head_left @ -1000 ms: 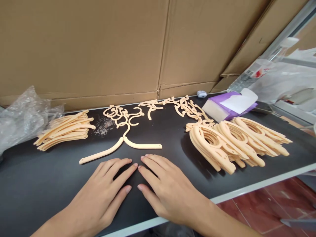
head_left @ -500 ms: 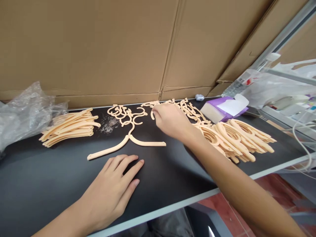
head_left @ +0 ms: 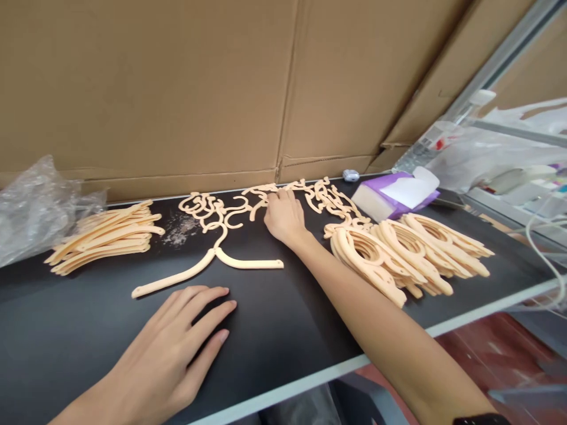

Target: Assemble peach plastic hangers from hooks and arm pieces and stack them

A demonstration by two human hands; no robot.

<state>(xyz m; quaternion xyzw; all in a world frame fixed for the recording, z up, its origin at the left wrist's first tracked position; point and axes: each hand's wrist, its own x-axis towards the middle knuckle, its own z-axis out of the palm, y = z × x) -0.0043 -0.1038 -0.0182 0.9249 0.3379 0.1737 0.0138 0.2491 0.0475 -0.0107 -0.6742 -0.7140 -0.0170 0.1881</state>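
Observation:
My left hand [head_left: 172, 348] lies on the dark tabletop with its fingers spread, holding nothing. Just beyond its fingertips is a beige hanger laid out in parts: a left arm piece [head_left: 177, 277], a right arm piece [head_left: 248, 264] and a curved hook [head_left: 220, 235] meeting at the centre. My right hand [head_left: 286, 218] reaches to the back of the table, fingers slightly apart and pointing down among loose beige hook pieces [head_left: 328, 198]. Its fingertips are partly hidden, and no piece shows in its grasp. More hooks [head_left: 201, 205] lie to its left.
Stacked arm pieces [head_left: 110, 236] sit at the left beside crumpled clear plastic [head_left: 42, 206]. Folded hangers [head_left: 398, 254] are piled at the right, before a purple tissue pack [head_left: 396, 193]. Cardboard [head_left: 177, 88] walls the back; a bottle [head_left: 436, 141] stands at the back right.
My right hand has gone from a closed, raised pose down to the hook pieces, with its fingers extending forward. The view has shifted slightly; my left hand remains flat on the table.

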